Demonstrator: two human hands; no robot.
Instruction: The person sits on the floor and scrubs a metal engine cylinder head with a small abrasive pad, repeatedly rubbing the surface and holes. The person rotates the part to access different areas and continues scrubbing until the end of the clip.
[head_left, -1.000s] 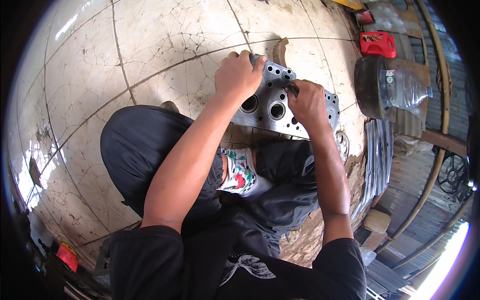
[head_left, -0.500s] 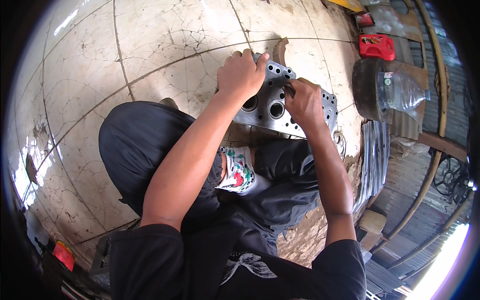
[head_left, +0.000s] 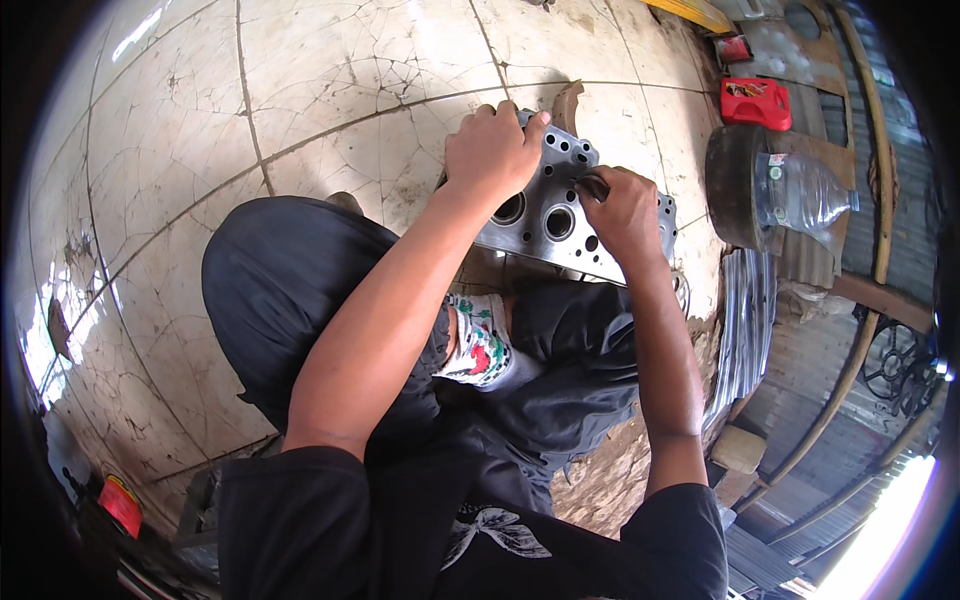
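A grey metal engine cylinder head point(head_left: 536, 212) lies on the floor in front of my crossed legs, its flat face with round ports and bolt holes turned up. Across its far left edge rests my left hand point(head_left: 493, 150), fingers wrapped over the rim and thumb along the top. My right hand point(head_left: 627, 210) is closed over the right half of the face, pinching a small dark piece point(head_left: 593, 187) against the metal. What that piece is cannot be made out, as the fingers cover most of it. The part of the face under both hands is hidden.
A curved brown metal piece point(head_left: 568, 104) stands just beyond the cylinder head. To the right are a red jug point(head_left: 754, 103), a clear plastic bottle point(head_left: 800, 190), a dark round drum point(head_left: 733, 185) and corrugated sheets point(head_left: 742, 325). Cracked tiles point(head_left: 340, 120) cover the floor.
My right hand has slid slightly to the right over the metal face with the dark piece. My left hand keeps its hold on the edge; the whole view has shifted a little.
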